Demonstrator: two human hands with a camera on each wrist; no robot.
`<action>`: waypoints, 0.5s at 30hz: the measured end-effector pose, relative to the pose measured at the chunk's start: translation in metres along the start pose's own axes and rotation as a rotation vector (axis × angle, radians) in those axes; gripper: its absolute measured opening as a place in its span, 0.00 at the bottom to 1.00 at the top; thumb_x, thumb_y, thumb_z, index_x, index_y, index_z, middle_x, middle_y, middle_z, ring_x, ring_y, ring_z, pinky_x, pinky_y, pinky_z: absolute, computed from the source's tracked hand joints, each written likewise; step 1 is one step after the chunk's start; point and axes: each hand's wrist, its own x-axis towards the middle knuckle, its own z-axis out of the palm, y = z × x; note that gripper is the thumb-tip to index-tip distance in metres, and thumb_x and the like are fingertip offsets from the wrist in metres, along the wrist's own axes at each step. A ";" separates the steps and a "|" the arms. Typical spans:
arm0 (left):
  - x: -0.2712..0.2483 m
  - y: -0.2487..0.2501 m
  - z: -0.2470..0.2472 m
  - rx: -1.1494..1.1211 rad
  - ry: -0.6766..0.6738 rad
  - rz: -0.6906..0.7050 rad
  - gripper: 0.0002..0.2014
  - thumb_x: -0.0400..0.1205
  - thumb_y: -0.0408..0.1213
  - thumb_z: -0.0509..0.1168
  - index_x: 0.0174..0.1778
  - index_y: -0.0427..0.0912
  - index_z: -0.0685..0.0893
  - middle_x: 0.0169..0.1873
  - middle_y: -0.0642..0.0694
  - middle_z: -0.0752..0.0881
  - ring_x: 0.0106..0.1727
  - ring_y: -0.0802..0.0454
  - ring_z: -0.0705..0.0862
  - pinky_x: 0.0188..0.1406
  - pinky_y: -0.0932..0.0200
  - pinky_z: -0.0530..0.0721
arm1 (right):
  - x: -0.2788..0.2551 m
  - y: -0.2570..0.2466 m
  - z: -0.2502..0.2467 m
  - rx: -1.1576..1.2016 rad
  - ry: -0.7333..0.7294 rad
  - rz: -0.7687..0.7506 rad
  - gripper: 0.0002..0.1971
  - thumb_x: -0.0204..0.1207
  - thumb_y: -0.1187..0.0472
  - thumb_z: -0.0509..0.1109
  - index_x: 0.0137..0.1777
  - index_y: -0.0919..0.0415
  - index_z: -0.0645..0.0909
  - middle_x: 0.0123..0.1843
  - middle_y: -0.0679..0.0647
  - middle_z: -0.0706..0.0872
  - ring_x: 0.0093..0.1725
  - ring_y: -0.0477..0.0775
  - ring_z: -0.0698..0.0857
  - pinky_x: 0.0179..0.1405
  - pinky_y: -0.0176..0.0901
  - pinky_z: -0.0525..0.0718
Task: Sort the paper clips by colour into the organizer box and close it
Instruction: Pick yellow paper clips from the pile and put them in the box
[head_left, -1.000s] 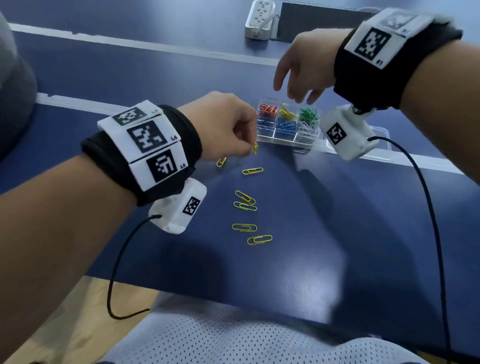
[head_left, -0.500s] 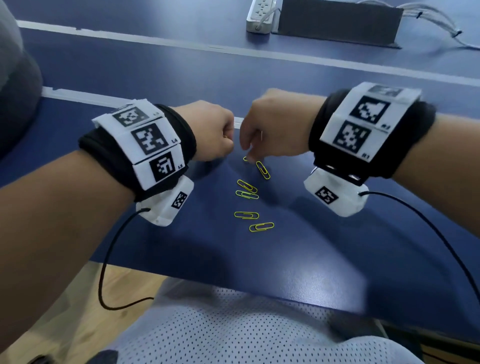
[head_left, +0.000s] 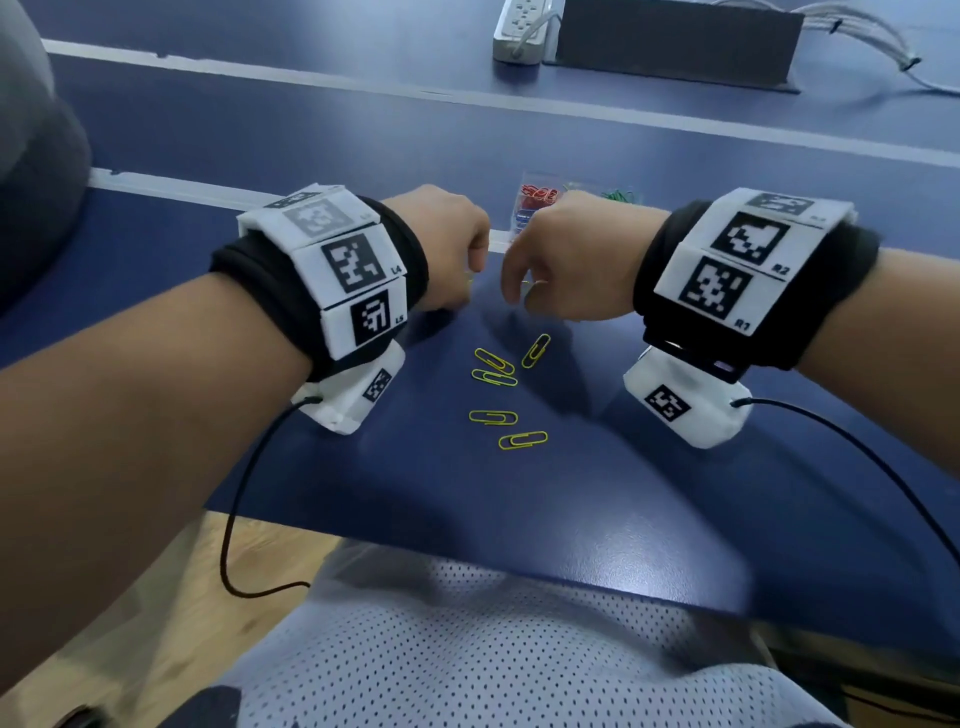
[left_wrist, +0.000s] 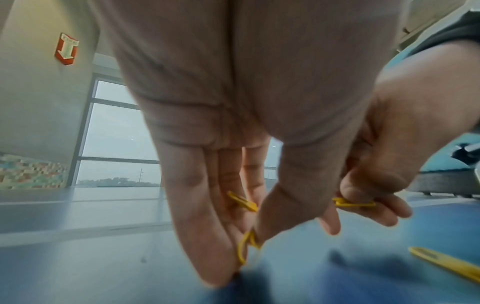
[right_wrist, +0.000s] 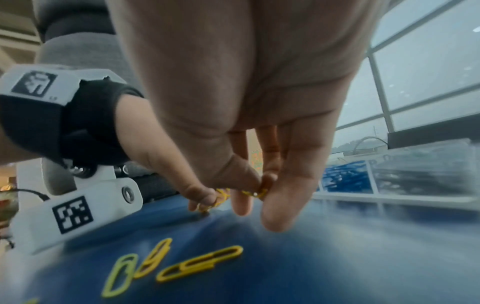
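Note:
Several yellow paper clips (head_left: 492, 417) lie loose on the blue table (head_left: 597, 493) just in front of both hands. My left hand (head_left: 470, 280) pinches a yellow clip (left_wrist: 244, 246) at thumb and fingertip, and a second clip (left_wrist: 241, 203) sits deeper among its fingers. Close to its right, my right hand (head_left: 519, 291) pinches one yellow clip (right_wrist: 255, 192). Mostly hidden behind the hands stands the clear organizer box (head_left: 524, 228), with red clips (head_left: 540, 196) and green clips (head_left: 621, 196) showing. Its blue clips (right_wrist: 345, 179) show in the right wrist view.
A white power strip (head_left: 522, 31) and a dark block (head_left: 675, 41) with grey cables sit at the table's far edge. The table's near edge (head_left: 467, 551) runs just above my lap. Black wrist-camera cables (head_left: 234, 499) hang below both wrists.
My right hand came down from above the organizer box to beside the left hand and picked a yellow clip off the table. The left hand has kept its clips.

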 end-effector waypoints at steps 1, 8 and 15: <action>-0.002 0.000 0.000 -0.020 -0.006 -0.002 0.10 0.75 0.35 0.65 0.52 0.47 0.83 0.43 0.49 0.81 0.49 0.46 0.78 0.48 0.58 0.75 | -0.001 0.000 0.001 0.017 0.004 0.021 0.11 0.72 0.59 0.62 0.38 0.49 0.86 0.32 0.51 0.80 0.42 0.59 0.78 0.49 0.48 0.84; -0.017 -0.001 -0.001 -0.175 -0.168 -0.004 0.09 0.78 0.34 0.56 0.37 0.49 0.80 0.24 0.52 0.81 0.29 0.54 0.78 0.34 0.61 0.75 | -0.013 -0.006 0.010 -0.015 -0.079 -0.120 0.12 0.67 0.50 0.75 0.50 0.52 0.88 0.44 0.51 0.88 0.42 0.52 0.78 0.44 0.37 0.75; -0.029 0.002 0.008 -0.046 -0.218 0.173 0.15 0.70 0.49 0.74 0.29 0.55 0.72 0.27 0.55 0.75 0.29 0.59 0.74 0.28 0.62 0.68 | -0.024 -0.002 0.013 -0.059 -0.084 -0.265 0.11 0.72 0.58 0.69 0.53 0.49 0.86 0.27 0.37 0.72 0.34 0.49 0.72 0.35 0.34 0.69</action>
